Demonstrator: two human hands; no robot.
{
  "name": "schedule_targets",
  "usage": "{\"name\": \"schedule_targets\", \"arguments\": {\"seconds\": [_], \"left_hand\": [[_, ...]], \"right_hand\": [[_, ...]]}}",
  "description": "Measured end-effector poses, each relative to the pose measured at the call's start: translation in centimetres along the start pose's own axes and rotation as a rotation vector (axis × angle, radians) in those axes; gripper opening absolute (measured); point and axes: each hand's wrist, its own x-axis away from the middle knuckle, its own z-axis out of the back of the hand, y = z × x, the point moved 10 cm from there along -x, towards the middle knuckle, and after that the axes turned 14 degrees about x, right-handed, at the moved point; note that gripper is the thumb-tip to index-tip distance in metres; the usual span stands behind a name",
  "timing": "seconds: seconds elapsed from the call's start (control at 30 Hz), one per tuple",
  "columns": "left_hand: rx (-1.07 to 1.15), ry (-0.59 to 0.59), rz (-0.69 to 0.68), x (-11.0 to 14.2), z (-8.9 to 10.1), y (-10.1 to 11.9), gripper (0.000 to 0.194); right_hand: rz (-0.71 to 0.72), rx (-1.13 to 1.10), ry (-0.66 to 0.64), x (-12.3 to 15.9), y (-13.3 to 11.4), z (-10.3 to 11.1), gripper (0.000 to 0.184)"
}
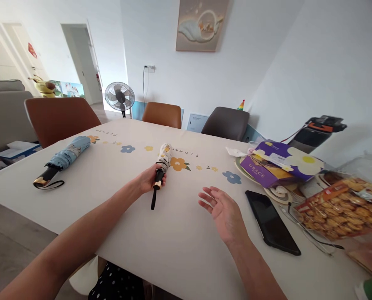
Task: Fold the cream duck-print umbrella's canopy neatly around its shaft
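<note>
A folded white umbrella [165, 154] with a patterned canopy and a black handle is in my left hand [150, 178]. My fingers wrap around its handle, and a black wrist strap hangs from the handle's end toward me. My right hand [222, 211] is held over the table to the right of that umbrella, fingers apart and nothing in them. On the left part of the table lies a folded light blue umbrella [71, 153], its black handle with a gold-coloured end pointing toward me and its strap looped beside it.
The table [117, 216] has a pale cloth printed with flowers. At right lie a black phone [271, 221], glasses [310, 233], a purple box [260, 168], a bag of cookies [345, 204] and a dark bottle [312, 135]. Chairs [162, 114] and a fan [120, 98] stand beyond.
</note>
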Motion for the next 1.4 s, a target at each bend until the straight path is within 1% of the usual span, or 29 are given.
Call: {"name": "schedule_targets", "arguments": {"seconds": [0.07,0.1,0.2,0.27,0.4,0.43,0.47,0.5,0.53,0.6,0.67,0.7,0.73,0.8,0.9,0.97,1.0,1.13,1.23,1.33,1.4], "left_hand": [[0.019,-0.017,-0.014,0.0,-0.2,-0.1,0.018],[0.044,-0.018,0.002,-0.1,-0.2,-0.2,0.02],[0.132,-0.047,0.109,-0.1,-0.5,-0.9,0.028],[0.14,-0.091,0.16,0.0,-1.0,-1.3,0.024],[0.065,-0.142,0.163,0.2,-1.7,-2.1,0.013],[0.006,-0.154,0.132,0.3,-1.9,-2.2,0.013],[-0.104,-0.165,0.072,0.3,-2.0,-2.0,0.014],[-0.268,-0.161,-0.018,0.4,-2.0,-1.4,0.015],[-0.475,-0.131,-0.138,0.5,-2.0,-0.6,0.016],[-0.931,0.001,-0.417,1.3,-2.1,1.6,0.017],[-1.287,0.157,-0.629,2.4,-2.5,3.2,0.017],[-1.424,0.197,-0.7,2.9,-2.8,3.4,0.016],[-1.542,0.204,-0.747,3.1,-3.2,3.3,0.014],[-1.719,0.156,-0.79,3.3,-4.0,2.4,0.008],[-1.893,0.058,-0.797,3.3,-4.7,0.8,0.01],[-1.966,0.028,-0.792,3.3,-5.0,0.2,0.011],[-1.989,0.031,-0.794,3.4,-5.1,0.0,0.011],[-1.994,0.073,-0.798,3.7,-5.4,0.1,0.009],[-2.007,0.062,-0.8,3.9,-5.6,-0.2,0.011],[-2.007,0.055,-0.795,3.9,-5.7,-0.5,0.012],[-1.967,0.05,-0.792,4.0,-5.8,-0.5,0.012]], "right_hand": [[-0.033,0.047,-0.031,-0.2,1.0,-0.5,0.022],[-0.051,0.07,-0.043,-0.3,1.5,-0.8,0.022],[-0.093,0.131,-0.071,-0.6,2.6,-1.6,0.022],[-0.11,0.172,-0.091,-0.7,2.9,-2.4,0.021],[-0.115,0.246,-0.1,-1.1,2.5,-3.4,0.022],[-0.101,0.261,-0.094,-1.4,2.2,-3.5,0.023],[-0.082,0.273,-0.084,-1.6,1.8,-3.5,0.023],[-0.06,0.281,-0.074,-1.8,1.5,-3.4,0.024],[-0.04,0.284,-0.067,-2.1,1.3,-3.3,0.025],[-0.018,0.268,-0.061,-2.5,1.0,-3.1,0.025],[-0.036,0.223,-0.073,-2.8,1.2,-3.1,0.027],[-0.054,0.196,-0.085,-2.8,1.4,-3.2,0.027],[-0.073,0.171,-0.099,-2.9,1.6,-3.4,0.028],[-0.109,0.135,-0.139,-3.1,1.9,-3.8,0.03],[-0.138,0.098,-0.207,-3.6,2.3,-4.4,0.031],[-0.144,0.078,-0.224,-4.2,2.6,-4.3,0.026],[-0.14,0.072,-0.215,-4.5,2.8,-4.1,0.023],[-0.079,0.053,-0.166,-5.4,3.1,-3.4,0.017],[-0.038,0.037,-0.159,-5.4,3.0,-3.3,0.015],[-0.056,0.037,-0.14,-5.3,3.2,-2.8,0.014],[-0.074,0.038,-0.116,-5.3,3.2,-2.3,0.016]]}}
